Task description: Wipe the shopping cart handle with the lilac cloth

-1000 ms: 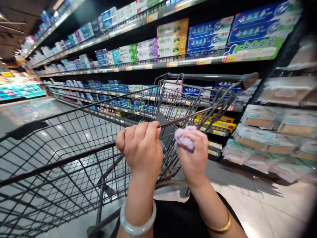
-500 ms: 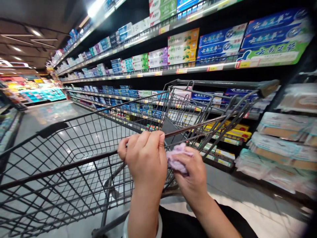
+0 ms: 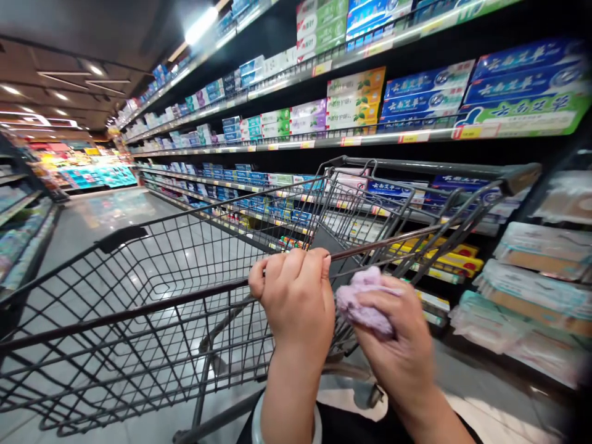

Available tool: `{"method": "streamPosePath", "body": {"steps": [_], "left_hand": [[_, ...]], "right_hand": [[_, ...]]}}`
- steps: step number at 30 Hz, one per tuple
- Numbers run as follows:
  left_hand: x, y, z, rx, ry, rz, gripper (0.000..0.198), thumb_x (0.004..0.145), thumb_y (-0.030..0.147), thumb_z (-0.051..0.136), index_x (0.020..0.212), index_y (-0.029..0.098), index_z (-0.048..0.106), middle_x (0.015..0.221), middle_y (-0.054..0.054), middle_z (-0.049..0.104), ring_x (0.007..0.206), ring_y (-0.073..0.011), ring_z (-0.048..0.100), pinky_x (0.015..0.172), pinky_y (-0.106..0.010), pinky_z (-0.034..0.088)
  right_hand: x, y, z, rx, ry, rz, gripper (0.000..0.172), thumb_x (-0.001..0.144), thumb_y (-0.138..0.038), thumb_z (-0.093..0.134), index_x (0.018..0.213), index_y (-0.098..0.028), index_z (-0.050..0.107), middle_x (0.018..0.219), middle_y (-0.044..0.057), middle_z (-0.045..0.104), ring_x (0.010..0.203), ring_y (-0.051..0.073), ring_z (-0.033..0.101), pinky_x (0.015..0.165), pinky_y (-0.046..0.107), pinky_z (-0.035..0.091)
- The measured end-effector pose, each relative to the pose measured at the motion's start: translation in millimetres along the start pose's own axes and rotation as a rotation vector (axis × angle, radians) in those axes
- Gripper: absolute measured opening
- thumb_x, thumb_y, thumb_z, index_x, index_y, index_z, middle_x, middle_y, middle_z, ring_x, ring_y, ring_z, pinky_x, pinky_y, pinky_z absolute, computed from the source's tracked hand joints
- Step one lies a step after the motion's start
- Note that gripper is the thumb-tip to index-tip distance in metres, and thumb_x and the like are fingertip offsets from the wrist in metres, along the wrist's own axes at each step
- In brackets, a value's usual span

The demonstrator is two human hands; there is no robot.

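Note:
A dark wire shopping cart (image 3: 139, 308) stands sideways in front of me. My left hand (image 3: 298, 296) is wrapped over the cart's brownish top side rail, knuckles up. Just right of it, my right hand (image 3: 402, 327) is closed around a crumpled light purple cloth (image 3: 367, 299), which bulges out between thumb and fingers. The cloth is close to the cart's side, below the rail; whether it touches the wires I cannot tell. Toward the upper right is the cart's grey push handle (image 3: 439, 166), with the folding child-seat grid under it.
Long shelves (image 3: 305, 145) of boxed toothpaste run along the far side of the cart. Packaged goods (image 3: 531, 290) in clear wrap hang at the right. The tiled aisle (image 3: 106, 216) stretches left toward a lit display (image 3: 92, 172). A cart wheel (image 3: 370, 394) shows near my legs.
My right hand has drawn back with the cloth, slightly farther from my left hand. The left hand keeps its grip on the rail. The whole view has shifted a little.

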State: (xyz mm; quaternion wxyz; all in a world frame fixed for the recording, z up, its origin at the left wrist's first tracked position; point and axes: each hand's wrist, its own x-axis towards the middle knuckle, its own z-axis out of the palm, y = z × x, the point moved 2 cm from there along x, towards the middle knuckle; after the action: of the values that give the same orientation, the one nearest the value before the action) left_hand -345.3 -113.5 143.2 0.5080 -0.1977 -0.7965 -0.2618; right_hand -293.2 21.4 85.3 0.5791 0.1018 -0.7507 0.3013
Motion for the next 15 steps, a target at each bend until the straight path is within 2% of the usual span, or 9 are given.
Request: {"method": "streamPosePath", "body": {"steps": [2, 4, 7, 11, 13, 15], "left_hand": [[-0.3, 0.1, -1.0, -0.009, -0.014, -0.006, 0.017, 0.1, 0.03, 0.055, 0.096, 0.028, 0.072, 0.083, 0.0, 0.072, 0.088, -0.0226, 0.055, 0.098, -0.046, 0.027], [-0.6, 0.2, -1.8, -0.014, -0.03, -0.005, 0.017, 0.099, 0.028, 0.056, 0.098, 0.028, 0.072, 0.085, 0.0, 0.073, 0.089, -0.0225, 0.056, 0.099, -0.046, 0.027], [-0.6, -0.3, -2.7, -0.017, -0.037, 0.006, 0.015, 0.098, 0.027, 0.057, 0.1, 0.028, 0.072, 0.086, 0.001, 0.073, 0.091, -0.0224, 0.057, 0.1, -0.046, 0.027], [0.5, -3.0, -3.9, -0.019, -0.043, 0.04, 0.017, 0.098, 0.028, 0.057, 0.102, 0.027, 0.073, 0.086, 0.0, 0.074, 0.092, -0.0228, 0.059, 0.1, -0.046, 0.026], [1.4, -3.9, -4.2, -0.017, -0.04, 0.066, 0.019, 0.099, 0.025, 0.055, 0.104, 0.027, 0.074, 0.087, 0.0, 0.074, 0.092, -0.0228, 0.059, 0.1, -0.045, 0.026], [1.9, -4.2, -4.3, -0.016, -0.025, 0.087, 0.021, 0.099, 0.023, 0.053, 0.105, 0.027, 0.073, 0.088, 0.0, 0.075, 0.093, -0.0223, 0.059, 0.099, -0.044, 0.026]], "right_hand": [[6.5, 0.0, -8.8, -0.073, 0.127, -0.013, 0.023, 0.081, -0.021, 0.079, 0.102, -0.027, 0.07, 0.111, 0.006, 0.066, 0.11, 0.024, 0.065, 0.092, 0.042, 0.054], [8.3, 6.9, -10.7, -0.147, 0.184, 0.032, 0.029, 0.081, -0.019, 0.078, 0.108, -0.027, 0.07, 0.119, 0.008, 0.065, 0.117, 0.027, 0.063, 0.099, 0.048, 0.051], [-1.5, 10.5, 3.3, -0.171, 0.092, 0.056, 0.032, 0.082, -0.014, 0.071, 0.11, -0.028, 0.07, 0.124, 0.009, 0.063, 0.12, 0.029, 0.06, 0.102, 0.053, 0.05], [-14.9, -2.3, 24.4, -0.017, -0.123, -0.024, 0.038, 0.079, -0.004, 0.063, 0.108, -0.028, 0.07, 0.12, 0.007, 0.062, 0.112, 0.025, 0.062, 0.094, 0.044, 0.055], [-10.1, -0.9, 22.9, 0.015, -0.096, 0.001, 0.038, 0.08, -0.003, 0.063, 0.108, -0.028, 0.069, 0.12, 0.007, 0.062, 0.112, 0.023, 0.062, 0.093, 0.041, 0.056], [0.1, 6.5, 15.4, -0.028, 0.042, 0.072, 0.034, 0.081, -0.006, 0.066, 0.107, -0.028, 0.069, 0.117, 0.006, 0.063, 0.114, 0.024, 0.062, 0.097, 0.043, 0.054]]}}
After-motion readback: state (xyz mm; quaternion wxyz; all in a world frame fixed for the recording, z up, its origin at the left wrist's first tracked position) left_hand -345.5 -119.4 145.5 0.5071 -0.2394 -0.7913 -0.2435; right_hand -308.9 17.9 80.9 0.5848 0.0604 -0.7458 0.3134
